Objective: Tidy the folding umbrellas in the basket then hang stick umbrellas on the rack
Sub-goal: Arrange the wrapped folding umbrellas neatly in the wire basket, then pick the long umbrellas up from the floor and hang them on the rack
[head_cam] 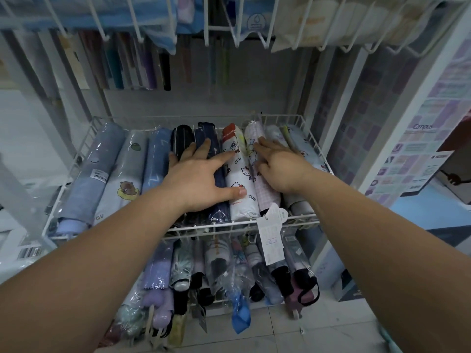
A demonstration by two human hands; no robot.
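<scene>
Both arms reach forward over the upper basket [204, 228], a white wire tray where folding umbrellas lie side by side in clear sleeves, running near to far. The left hand [201, 177] lies palm down with its fingers spread wide and straight. They rest across the black striped umbrella [181, 136] and the navy umbrella [204, 131], the forefinger reaches the white cartoon umbrella [239, 179], and the thumb tip presses that umbrella's left side nearer the front. The right hand [280, 164] lies just right of it, fingers straight and close together, flat on the pale checked umbrella [267, 197], which touches the white one. Its thumb sits low against the seam between the two, and I cannot tell if it hooks under anything. Neither hand closes around an umbrella. Left of the hands lie a blue umbrella [156, 159], a pale grey bear umbrella [125, 184] and a blue-grey umbrella [96, 169] against the left wall. A light printed umbrella [303, 143] lies along the right wall. A paper tag [272, 238] hangs over the near rim. Below are the lower umbrellas [178, 271], more loosely piled, some ends poking out towards the tiled floor [318, 327]. At the far back, stick umbrellas [142, 64] hang upright beneath the overhead wire rack [209, 29].
</scene>
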